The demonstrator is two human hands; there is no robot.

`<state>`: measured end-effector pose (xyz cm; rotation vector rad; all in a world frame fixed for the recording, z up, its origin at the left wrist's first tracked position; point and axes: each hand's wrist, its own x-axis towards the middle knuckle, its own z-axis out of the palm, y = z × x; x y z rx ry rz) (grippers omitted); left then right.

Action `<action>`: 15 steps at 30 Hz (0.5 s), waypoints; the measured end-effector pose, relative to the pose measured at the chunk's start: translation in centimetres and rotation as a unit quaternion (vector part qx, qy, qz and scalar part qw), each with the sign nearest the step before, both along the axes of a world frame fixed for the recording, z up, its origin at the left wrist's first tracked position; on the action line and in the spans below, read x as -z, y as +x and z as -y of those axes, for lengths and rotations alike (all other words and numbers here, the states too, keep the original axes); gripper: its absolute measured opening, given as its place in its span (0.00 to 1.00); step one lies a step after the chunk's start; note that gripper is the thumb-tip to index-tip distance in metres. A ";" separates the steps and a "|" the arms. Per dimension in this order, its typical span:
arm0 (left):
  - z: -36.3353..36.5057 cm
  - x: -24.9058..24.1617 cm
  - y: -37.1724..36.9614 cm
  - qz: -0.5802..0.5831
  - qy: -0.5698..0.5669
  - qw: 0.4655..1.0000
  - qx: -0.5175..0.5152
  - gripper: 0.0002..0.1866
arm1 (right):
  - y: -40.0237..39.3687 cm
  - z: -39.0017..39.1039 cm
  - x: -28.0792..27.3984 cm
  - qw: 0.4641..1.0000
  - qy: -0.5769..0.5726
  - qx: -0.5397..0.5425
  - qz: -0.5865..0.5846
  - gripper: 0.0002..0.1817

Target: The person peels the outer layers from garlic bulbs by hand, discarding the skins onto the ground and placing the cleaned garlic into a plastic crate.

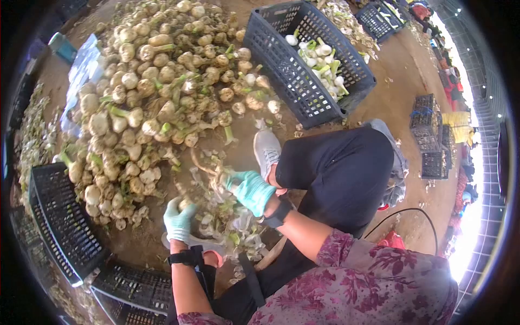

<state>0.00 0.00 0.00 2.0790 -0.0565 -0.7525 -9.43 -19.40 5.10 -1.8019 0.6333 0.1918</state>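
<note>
My left hand (179,221), in a pale green glove, is closed round a small garlic bulb (186,203) beside the big heap. To its right, my right hand (252,190), gloved too, has its fingers closed on a brown, dry stalk (203,164) with ragged skins at its end. The unpeeled garlic heap (157,70) spreads over the ground in front of both hands. Loose skins and green scraps (233,230) lie below and between them. A black crate (287,70) at the upper right holds white, trimmed bulbs (325,57) with short green stems.
Black crates stand at the lower left (65,222) and far right (426,124). Another crate (379,21) is at the top right. My bent knee (346,157) and shoe (267,149) are right of the heap. A black cable (411,210) curves behind me.
</note>
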 end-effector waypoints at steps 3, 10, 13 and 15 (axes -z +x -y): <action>2.9 -7.5 -2.5 -0.075 -0.141 0.987 -0.009 0.20 | 0.1 -2.1 -0.6 0.988 -0.122 -0.084 0.032 0.12; 1.0 -11.3 -8.0 -0.077 -0.227 0.970 -0.033 0.23 | -2.3 -3.9 -3.8 0.799 -0.458 -0.304 0.244 0.10; 0.3 -13.0 -9.9 -0.071 -0.309 0.945 -0.077 0.22 | -3.1 -4.3 -5.4 0.813 -0.412 -0.339 0.235 0.12; -0.3 -13.6 -10.4 -0.081 -0.318 0.940 -0.094 0.22 | -3.2 -5.0 -7.2 0.959 -0.164 -0.218 0.079 0.15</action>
